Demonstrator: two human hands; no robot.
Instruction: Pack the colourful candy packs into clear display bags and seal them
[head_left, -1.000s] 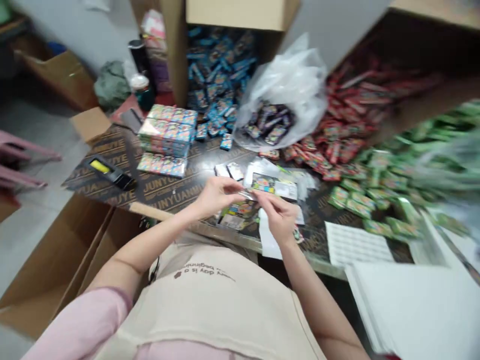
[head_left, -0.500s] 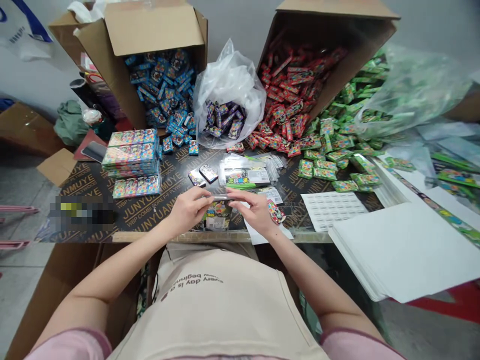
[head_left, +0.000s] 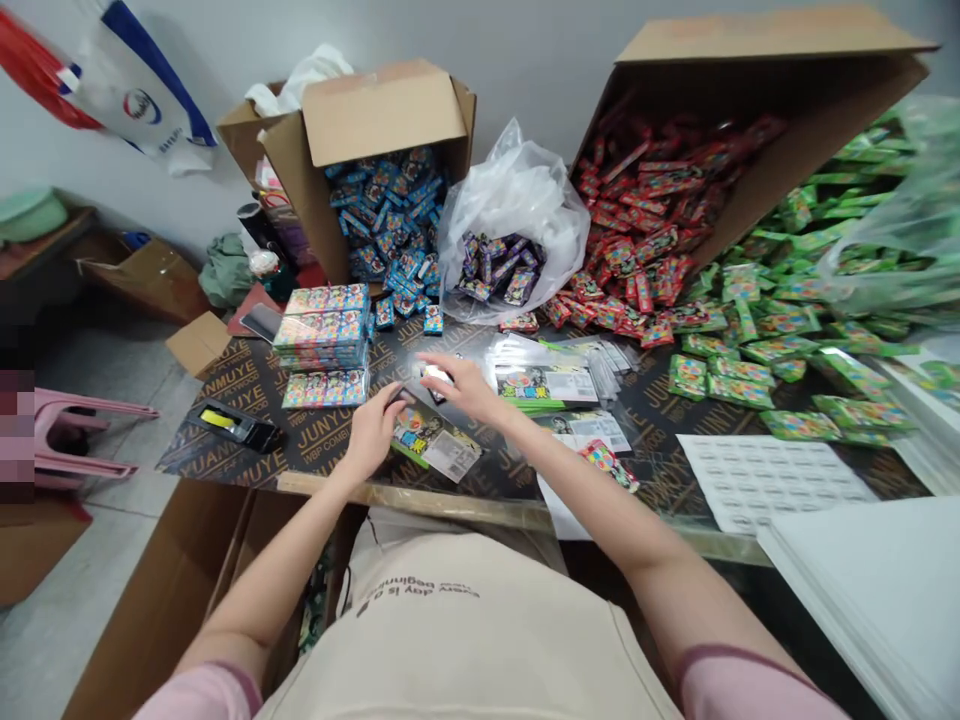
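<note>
My left hand (head_left: 371, 432) pinches the upper left corner of a flat printed plastic packet (head_left: 439, 445), dark and green with a pale label panel, which lies tilted near the table's front edge. Just beyond it, my right hand (head_left: 466, 388) reaches over a small black-and-white box (head_left: 436, 378), its fingers stretched out and apart around it. The hand partly hides the box; whether it touches it is unclear. Right of that hand lies a pile of similar flat packets (head_left: 551, 385). A red candy pack (head_left: 606, 465) sits by my right forearm.
Wrapped multicolour packs are stacked (head_left: 321, 335) at left, beside a black tape dispenser (head_left: 234, 428). Behind stand a carton of blue packs (head_left: 386, 125), a clear bag of purple ones (head_left: 517, 200) and a carton of red ones (head_left: 772, 40). Green packs (head_left: 784, 320) and a label sheet (head_left: 772, 480) lie right.
Both hands were together at the packet; now my right hand has let go and moved forward to the small boxes. The packet has turned flatter in my left hand. The view has swung left.
</note>
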